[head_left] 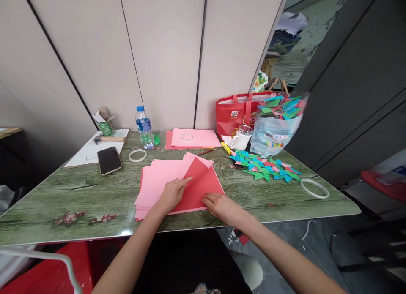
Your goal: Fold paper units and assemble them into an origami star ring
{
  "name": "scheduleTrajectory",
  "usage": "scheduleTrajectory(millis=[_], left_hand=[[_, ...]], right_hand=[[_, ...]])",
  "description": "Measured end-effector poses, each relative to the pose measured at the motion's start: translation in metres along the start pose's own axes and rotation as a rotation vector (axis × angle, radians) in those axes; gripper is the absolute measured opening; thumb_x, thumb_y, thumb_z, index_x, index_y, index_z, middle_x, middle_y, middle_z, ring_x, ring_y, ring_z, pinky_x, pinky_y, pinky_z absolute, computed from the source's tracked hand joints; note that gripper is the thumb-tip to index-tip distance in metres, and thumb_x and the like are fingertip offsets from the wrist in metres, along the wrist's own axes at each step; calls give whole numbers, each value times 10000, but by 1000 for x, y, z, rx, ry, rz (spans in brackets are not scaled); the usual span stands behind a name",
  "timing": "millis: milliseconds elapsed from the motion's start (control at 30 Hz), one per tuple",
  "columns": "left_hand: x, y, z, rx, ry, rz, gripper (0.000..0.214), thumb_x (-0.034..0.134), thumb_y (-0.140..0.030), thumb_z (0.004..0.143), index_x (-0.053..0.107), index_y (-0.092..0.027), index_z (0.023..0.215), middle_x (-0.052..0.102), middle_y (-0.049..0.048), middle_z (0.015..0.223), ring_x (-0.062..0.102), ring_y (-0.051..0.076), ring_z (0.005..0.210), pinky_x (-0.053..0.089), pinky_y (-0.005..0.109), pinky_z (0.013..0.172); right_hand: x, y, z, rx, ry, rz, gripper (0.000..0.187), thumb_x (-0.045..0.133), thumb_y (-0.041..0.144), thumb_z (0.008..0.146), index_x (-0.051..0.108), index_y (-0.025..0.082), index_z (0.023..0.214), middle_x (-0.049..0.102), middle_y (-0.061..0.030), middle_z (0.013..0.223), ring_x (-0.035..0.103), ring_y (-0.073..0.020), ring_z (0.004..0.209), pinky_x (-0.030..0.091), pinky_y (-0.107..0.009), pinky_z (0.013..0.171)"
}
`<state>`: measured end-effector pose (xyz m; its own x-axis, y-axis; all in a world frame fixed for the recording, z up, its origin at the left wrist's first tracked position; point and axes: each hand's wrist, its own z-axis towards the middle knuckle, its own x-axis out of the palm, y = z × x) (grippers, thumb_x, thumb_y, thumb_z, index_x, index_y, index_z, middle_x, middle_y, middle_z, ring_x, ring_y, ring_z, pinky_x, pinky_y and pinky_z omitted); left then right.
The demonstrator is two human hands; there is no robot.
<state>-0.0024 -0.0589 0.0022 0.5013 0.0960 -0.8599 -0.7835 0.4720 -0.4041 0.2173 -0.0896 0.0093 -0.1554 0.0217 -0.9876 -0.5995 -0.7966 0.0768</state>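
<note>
A stack of pink sheets (161,175) lies fanned out on the table in front of me. On its right part is a red sheet (203,184), with a flap turned over so that pink shows along its top. My left hand (173,194) rests on the papers, its index finger stretched along the edge of the flap and the other fingers bent. Near the lower right edge of the red sheet lies my right hand (220,206), fingers together and touching the paper. The right thumb is hard to make out.
Behind the stack are more pink sheets (203,138), a water bottle (144,127) and a tape roll (137,155). A phone (109,160) and a hammer (111,139) lie left. To the right are folded paper pieces (263,165), a white mug (242,137), a filled bag (274,131) and another ring (314,188).
</note>
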Motion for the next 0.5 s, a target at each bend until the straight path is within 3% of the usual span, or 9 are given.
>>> scheduleTrajectory(millis=[100,233,500], left_hand=[[0,7,3,-22,-5,-122,364,373,-203,866,554,-235,1181,702,29,941,640,165,780,471,273,737],[0,13,4,-25,-11,-203,364,370,-224,867,553,-254,1181,694,6,1001,637,164,890,458,279,821],[-4,13,6,0,25,-195,344,394,-255,873,557,-253,1177,671,18,1073,637,170,905,473,287,808]], right_hand=[[-7,2,8,-97,106,-81,162,435,65,836,517,129,961,587,-119,927,568,-190,897,436,-297,764],[-15,3,13,-107,207,-179,160,452,52,818,491,127,954,579,-90,841,566,-184,755,416,-277,631],[-20,-7,31,-187,88,-273,166,428,144,867,588,124,827,592,-105,849,545,-201,782,411,-323,664]])
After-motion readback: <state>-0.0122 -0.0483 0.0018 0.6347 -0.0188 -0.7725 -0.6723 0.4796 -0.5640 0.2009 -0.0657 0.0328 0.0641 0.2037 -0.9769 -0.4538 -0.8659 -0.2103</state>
